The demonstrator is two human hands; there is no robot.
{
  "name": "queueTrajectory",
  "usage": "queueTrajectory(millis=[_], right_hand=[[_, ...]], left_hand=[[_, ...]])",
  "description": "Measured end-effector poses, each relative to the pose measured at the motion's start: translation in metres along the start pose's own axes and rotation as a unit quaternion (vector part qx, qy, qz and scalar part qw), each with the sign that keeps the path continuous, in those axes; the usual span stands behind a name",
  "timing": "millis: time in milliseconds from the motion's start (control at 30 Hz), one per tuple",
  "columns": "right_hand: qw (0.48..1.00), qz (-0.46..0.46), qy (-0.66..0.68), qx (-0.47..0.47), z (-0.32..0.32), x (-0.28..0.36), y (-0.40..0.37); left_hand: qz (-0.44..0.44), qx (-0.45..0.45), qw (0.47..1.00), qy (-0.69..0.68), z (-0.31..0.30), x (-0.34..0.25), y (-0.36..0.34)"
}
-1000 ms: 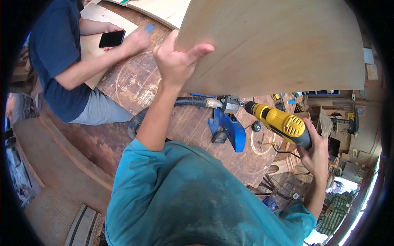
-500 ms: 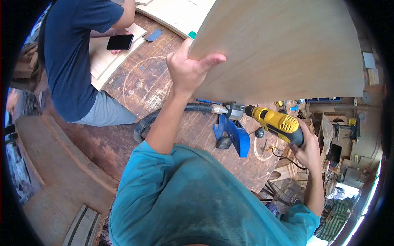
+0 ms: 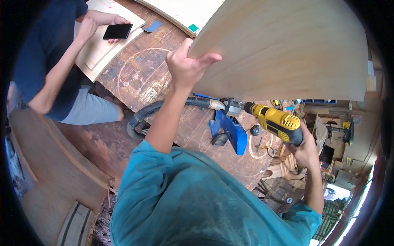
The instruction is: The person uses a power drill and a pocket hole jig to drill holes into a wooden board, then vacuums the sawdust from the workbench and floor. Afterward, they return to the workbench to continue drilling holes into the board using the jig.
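My left hand point(image 3: 186, 65) is closed around the left edge of a large pale wooden panel point(image 3: 287, 49), thumb lying across its near face. The panel stands up over the workbench, tilted in view. My right hand point(image 3: 304, 149) grips a yellow and black power drill point(image 3: 275, 121); its fingers are partly hidden behind the handle. The drill's nose points at the grey metal block point(image 3: 233, 106) of a blue jig point(image 3: 232, 133) by the panel's lower edge. Any bit is out of sight. A black hose point(image 3: 160, 108) runs into the jig's left side, passing behind my left forearm.
At the left, a co-worker in a dark shirt point(image 3: 33, 53) holds a black phone point(image 3: 117, 31) over stacked wooden boards point(image 3: 96, 51). More pale board point(image 3: 180, 14) lies at the back of the worn workbench point(image 3: 135, 78). Small tools and cluttered shelves stand at the right.
The co-worker now appears farther left, with a forearm newly visible and the phone still held. The view has shifted slightly. My hands, the panel and the drill keep nearly the same arrangement.
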State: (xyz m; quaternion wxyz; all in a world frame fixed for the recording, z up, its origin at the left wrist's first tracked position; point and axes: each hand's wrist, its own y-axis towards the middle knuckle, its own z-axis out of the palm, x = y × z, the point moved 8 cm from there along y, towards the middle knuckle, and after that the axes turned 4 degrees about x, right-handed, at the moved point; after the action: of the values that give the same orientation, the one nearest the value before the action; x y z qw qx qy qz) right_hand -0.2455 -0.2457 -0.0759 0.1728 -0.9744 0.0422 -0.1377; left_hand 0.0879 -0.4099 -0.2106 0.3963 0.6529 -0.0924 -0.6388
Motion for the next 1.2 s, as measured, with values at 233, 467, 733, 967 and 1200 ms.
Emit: queueTrajectory(millis=[233, 467, 733, 967, 1200], right_hand=[[0.998, -0.038, -0.044, 0.01, -0.004, 0.013, 0.016], [0.997, -0.027, -0.069, 0.002, -0.002, 0.008, 0.026], [0.995, -0.02, -0.098, 0.002, -0.005, 0.008, 0.033], [0.994, 0.009, -0.106, 0.012, -0.002, -0.001, 0.032], [0.994, -0.003, -0.107, 0.013, -0.005, -0.003, 0.03]], left_hand=[[0.004, -0.018, 1.0, -0.018, 0.002, -0.003, 0.002], [0.012, -0.016, 1.0, 0.004, 0.003, 0.001, 0.0], [0.034, -0.01, 0.998, 0.054, 0.0, -0.002, -0.001], [0.03, -0.008, 0.999, 0.014, 0.002, 0.0, 0.0], [0.025, -0.011, 1.0, 0.003, 0.002, 0.003, -0.001]])
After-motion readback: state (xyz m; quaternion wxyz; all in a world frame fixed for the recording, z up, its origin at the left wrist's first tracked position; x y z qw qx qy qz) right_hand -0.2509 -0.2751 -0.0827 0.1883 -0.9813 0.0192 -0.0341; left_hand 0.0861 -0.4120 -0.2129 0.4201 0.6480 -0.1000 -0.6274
